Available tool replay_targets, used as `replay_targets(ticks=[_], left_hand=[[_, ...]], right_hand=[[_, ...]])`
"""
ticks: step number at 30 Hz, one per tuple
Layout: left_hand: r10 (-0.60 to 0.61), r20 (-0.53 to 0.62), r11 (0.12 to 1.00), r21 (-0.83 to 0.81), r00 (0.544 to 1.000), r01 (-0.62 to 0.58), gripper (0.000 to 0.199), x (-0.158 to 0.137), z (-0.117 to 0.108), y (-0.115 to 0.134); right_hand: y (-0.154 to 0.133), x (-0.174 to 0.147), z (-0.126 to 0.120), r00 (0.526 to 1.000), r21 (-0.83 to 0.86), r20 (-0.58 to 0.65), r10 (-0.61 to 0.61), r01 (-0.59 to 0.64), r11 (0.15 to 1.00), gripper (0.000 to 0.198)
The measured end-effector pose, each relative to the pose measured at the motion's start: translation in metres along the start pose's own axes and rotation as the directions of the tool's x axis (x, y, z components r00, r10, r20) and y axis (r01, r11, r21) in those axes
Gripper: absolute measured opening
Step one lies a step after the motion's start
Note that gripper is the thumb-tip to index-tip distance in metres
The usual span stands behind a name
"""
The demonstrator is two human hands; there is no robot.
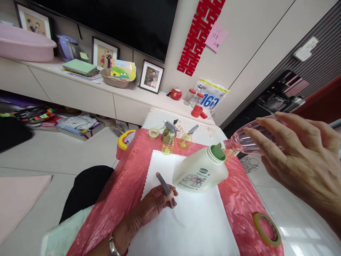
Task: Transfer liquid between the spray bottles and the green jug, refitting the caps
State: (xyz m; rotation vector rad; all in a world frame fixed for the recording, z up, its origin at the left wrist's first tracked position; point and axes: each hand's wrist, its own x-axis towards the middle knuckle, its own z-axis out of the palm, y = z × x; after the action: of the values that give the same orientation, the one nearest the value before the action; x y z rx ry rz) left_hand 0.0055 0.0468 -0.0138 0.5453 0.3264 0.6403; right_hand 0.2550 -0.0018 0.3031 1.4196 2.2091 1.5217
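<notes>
The pink bottle [246, 144] was at the right of my view, tipped nearly flat, its neck pointing left at the mouth of the jug. Working across my feed from the left, I had a pink basin [26, 44] on the cabinet [80, 83], then a kettle [66, 49]. Lower down, a red and yellow stool [122, 144] stood just beside the counter [128, 174], which wore a red plastic cover. My left hand [157, 203] was closed around the collar of a grey spray head [164, 185], its thin tube trailing over the white sheet [197, 227]. Past that, at the far end of the counter, I saw a small dish [153, 133] and two spray bottles [167, 143]. The white jug [199, 175] sat on the sheet, green spout [218, 152] in its mouth. I couldn't tell whether the bottle's neck touched that spout. A tape roll [257, 224] lay near the counter's right edge. Farthest right, my right hand [298, 153] gripped the bottle with its fingers spread along the side.
</notes>
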Motion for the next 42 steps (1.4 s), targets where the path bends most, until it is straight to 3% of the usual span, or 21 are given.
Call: replay_targets(ticks=[10,18,23,27,28,30,32,36,39,42], left_hand=[[0.006,0.0,1.0,-0.003,1.0,-0.006,0.032,-0.001,0.0,0.0],[0.014,0.017,1.0,-0.022,1.0,-0.014,0.036,-0.001,-0.001,-0.001],[0.021,0.01,0.999,-0.024,1.0,-0.021,0.033,-0.001,0.001,0.001],[0.043,-0.006,0.996,-0.074,0.999,-0.044,0.041,-0.001,0.001,0.001],[0.055,-0.022,0.994,-0.097,0.998,-0.056,0.045,-0.001,0.001,0.001],[0.075,-0.079,0.985,-0.152,0.994,-0.086,0.049,-0.002,0.0,0.003],[0.105,-0.17,0.966,-0.215,0.98,-0.141,0.052,-0.005,0.002,0.008],[0.155,-0.32,0.937,-0.251,0.935,-0.242,0.045,-0.011,0.009,0.027],[0.188,-0.356,0.928,-0.242,0.915,-0.284,0.042,-0.015,0.014,0.04],[0.194,-0.383,0.928,-0.227,0.903,-0.295,0.04,-0.018,0.016,0.045]], right_hand=[[0.002,0.0,0.0,0.998,-0.025,-0.022,-0.059,0.058,0.998,0.039],[-0.008,-0.005,0.007,1.0,-0.044,0.01,-0.023,0.023,0.999,0.04],[-0.009,-0.024,0.014,0.963,0.085,0.123,0.238,-0.249,0.965,0.04],[-0.016,-0.061,0.012,0.861,0.294,0.188,0.472,-0.508,0.809,0.082],[-0.022,-0.071,0.011,0.843,0.348,0.195,0.502,-0.538,0.768,0.084],[-0.043,-0.093,0.009,0.883,0.476,0.102,0.458,-0.447,0.757,0.087],[-0.073,-0.112,0.007,0.864,0.565,0.252,0.436,-0.497,0.659,0.082],[-0.147,-0.141,0.009,0.854,0.605,0.38,0.356,-0.521,0.602,0.064],[-0.191,-0.152,0.018,0.839,0.61,0.423,0.343,-0.544,0.576,0.055],[-0.216,-0.154,0.024,0.82,0.627,0.448,0.355,-0.572,0.53,0.054]])
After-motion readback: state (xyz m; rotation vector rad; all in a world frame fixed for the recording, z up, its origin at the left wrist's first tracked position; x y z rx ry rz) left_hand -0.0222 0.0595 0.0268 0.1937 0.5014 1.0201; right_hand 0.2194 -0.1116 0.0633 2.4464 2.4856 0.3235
